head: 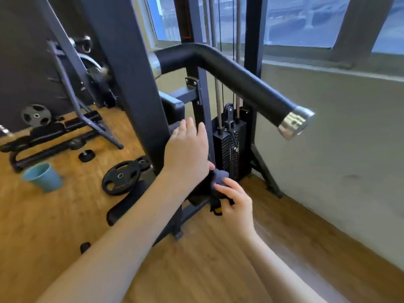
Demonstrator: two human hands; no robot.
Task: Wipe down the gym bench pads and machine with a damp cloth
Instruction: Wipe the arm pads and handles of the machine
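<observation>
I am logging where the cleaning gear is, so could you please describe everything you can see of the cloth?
The cloth is a small grey rag, soft and fabric-like, crumpled into a bunch rather than spread flat. It sits low beside the machine's upright frame, just in front of the weight stack. The right hand pinches it from below with curled fingers, while the left hand, fingers straight, reaches over it. Whether it is damp cannot be told.

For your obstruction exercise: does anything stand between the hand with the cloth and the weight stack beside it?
Nothing visible does. The right hand holds the grey cloth right beside the weight stack; the left hand lies left of it, on the upright.
</observation>
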